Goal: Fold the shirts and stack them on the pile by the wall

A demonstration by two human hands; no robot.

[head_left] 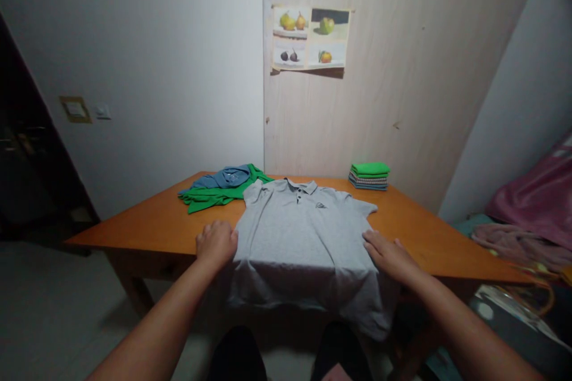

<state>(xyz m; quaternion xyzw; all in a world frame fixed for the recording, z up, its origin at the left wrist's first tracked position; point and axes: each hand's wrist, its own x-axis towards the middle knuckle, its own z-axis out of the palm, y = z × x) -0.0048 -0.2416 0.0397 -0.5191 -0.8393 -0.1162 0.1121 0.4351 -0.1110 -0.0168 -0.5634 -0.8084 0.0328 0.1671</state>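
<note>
A light grey polo shirt (295,232) lies spread front up on the table, collar away from me. It has dark buttons and a small dark chest print. Its lower part hangs over the table's near edge. My left hand (217,240) is closed at the shirt's left edge, fingers curled, with the cloth against its thumb side. At the right edge, my right hand (388,253) rests with fingers stretched onto the cloth and the thumb apart.
The wooden table (156,223) bears a loose green garment (208,196) and a crumpled blue garment (218,177) at back left. Back right stands a stack of folded clothes (369,176). A fruit picture (310,38) hangs on the wall. Pink fabric (536,196) lies far right.
</note>
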